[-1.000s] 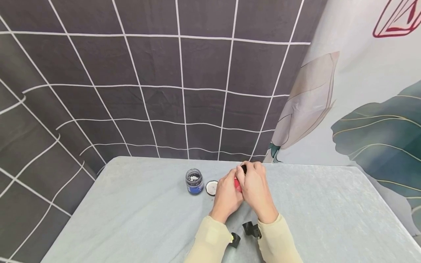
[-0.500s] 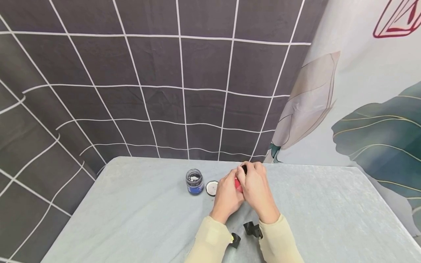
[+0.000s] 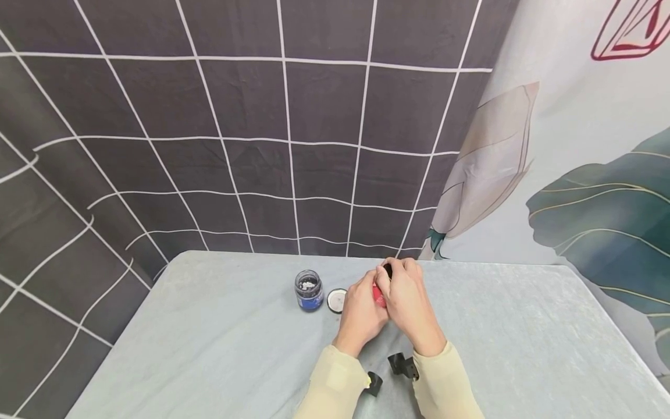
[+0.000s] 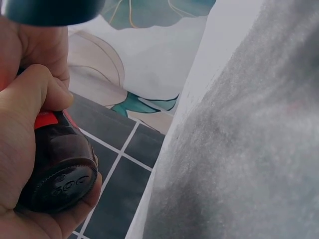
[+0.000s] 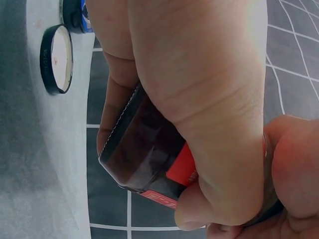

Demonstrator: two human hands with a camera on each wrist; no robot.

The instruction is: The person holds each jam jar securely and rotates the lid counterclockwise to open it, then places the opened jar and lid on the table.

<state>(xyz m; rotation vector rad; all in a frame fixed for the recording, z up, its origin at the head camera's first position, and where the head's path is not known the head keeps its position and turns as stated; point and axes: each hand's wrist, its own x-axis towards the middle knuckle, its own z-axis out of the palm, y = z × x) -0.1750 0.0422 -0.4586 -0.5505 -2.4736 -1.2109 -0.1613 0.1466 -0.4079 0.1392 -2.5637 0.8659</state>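
In the head view, two hands come together around one red-labelled jar, raised near the far edge of the pale surface. The left hand has its grip closed around the jar's body; the right hand curls its grip over the upper end (mostly hidden by the fingers). Left of them are one uncovered blue-labelled jar, upright, and one lid, pale face up, just beside the left hand. Two cream sleeves show, with one black device at each wrist.

In the left wrist view, the red-labelled jar is tilted, its dark base towards the camera (raised marks run across it), with the left thumb and fingers wrapped about it.

In the right wrist view, two red label parts show on that jar; one lid and part of the blue-labelled jar appear at upper left.
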